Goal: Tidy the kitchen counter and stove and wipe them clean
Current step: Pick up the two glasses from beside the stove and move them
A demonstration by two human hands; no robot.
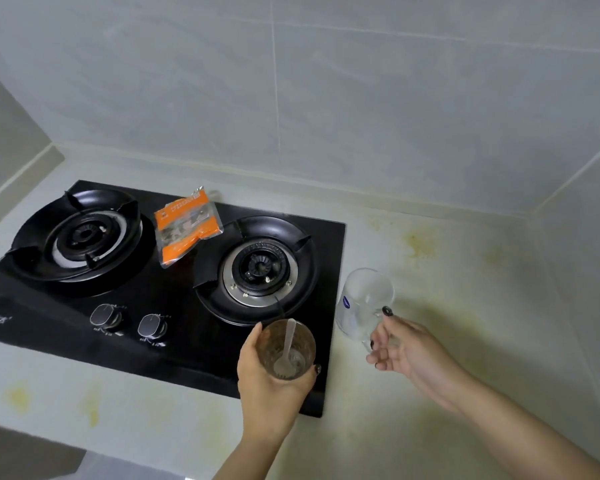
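**Two glasses in hand at the stove's right edge**

The left hand [271, 379] grips a clear tumbler [289, 348] from below and the side, thumb on its left wall and fingers curled round the right, holding it over the front right corner of the black glass stove [174, 344]. Inside the tumbler a white plastic spoon [284, 348] leans with its bowl at the bottom, amid a pale residue.

Just to the right, a clear glass mug [364, 299] with a small blue sticker stands tilted on the counter [430, 393], beside the stove's right edge. The right hand [406, 351] pinches the mug's handle, thumb on top and fingers curled beneath it.

On the stove, an orange and clear packet [186, 226] lies between the left burner [80, 233] and the right burner [260, 268], its far end raised. Two round knobs [129, 322] sit along the stove's front.

The pale counter carries yellowish stains, heaviest to the right of the stove near the back wall and along the front edge at the left. Grey tiled walls [361, 98] rise behind it.
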